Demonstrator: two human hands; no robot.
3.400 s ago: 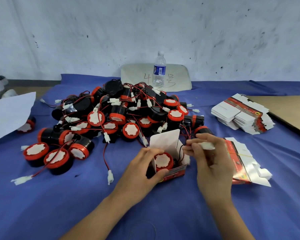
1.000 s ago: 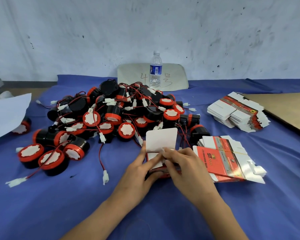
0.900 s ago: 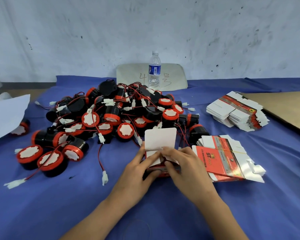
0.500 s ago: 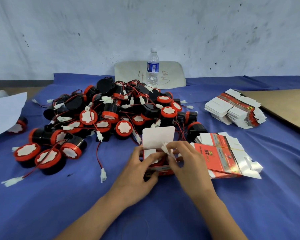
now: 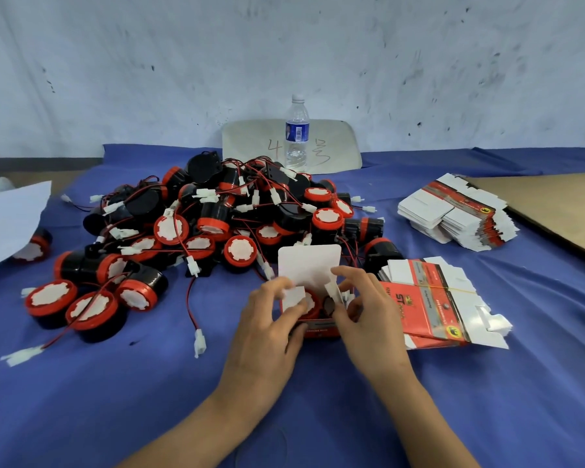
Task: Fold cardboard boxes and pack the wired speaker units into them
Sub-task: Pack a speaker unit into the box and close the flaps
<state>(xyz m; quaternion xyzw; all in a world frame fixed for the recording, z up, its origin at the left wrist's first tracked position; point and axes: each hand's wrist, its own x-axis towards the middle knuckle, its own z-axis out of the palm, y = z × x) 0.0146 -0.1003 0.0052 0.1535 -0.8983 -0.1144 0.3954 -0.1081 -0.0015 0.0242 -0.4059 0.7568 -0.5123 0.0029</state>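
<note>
1. Cardboard box [image 5: 320,327]: sits on the blue cloth [image 5: 149,383] right between both hands, just in front of the pile of speaker units [image 5: 217,224]. Its red printed front faces us and its top is open. The white lid flap [image 5: 309,265] stands upright at the far edge.
2. One wired speaker unit [image 5: 309,304] is inside the box. We see its red rim and white face through the opening.
3. Left hand [image 5: 267,325]: fingers curled round the box's left side, fingertips pressing the left side flap [image 5: 293,297] inward over the speaker.
4. Right hand [image 5: 368,315]: thumb and forefinger pinch the right side flap [image 5: 331,292], which is tilted up and not laid flat.
5. Small white pieces show beside the right fingers. We cannot tell whether they are the connector or whether the wire is fully tucked in.
6. Key relation: the opening lies between the two sets of fingertips, and the side flaps close toward each other, left to right. The lid hinges beyond the fingers, so we judge it must swing toward us over both flaps. The right hand looks nearer its free edge.
7. Risk, as we judge it: a stray connector could jam the lid.
8. A banded stack of flat box blanks [image 5: 433,298] lies just right of the right hand.
</note>
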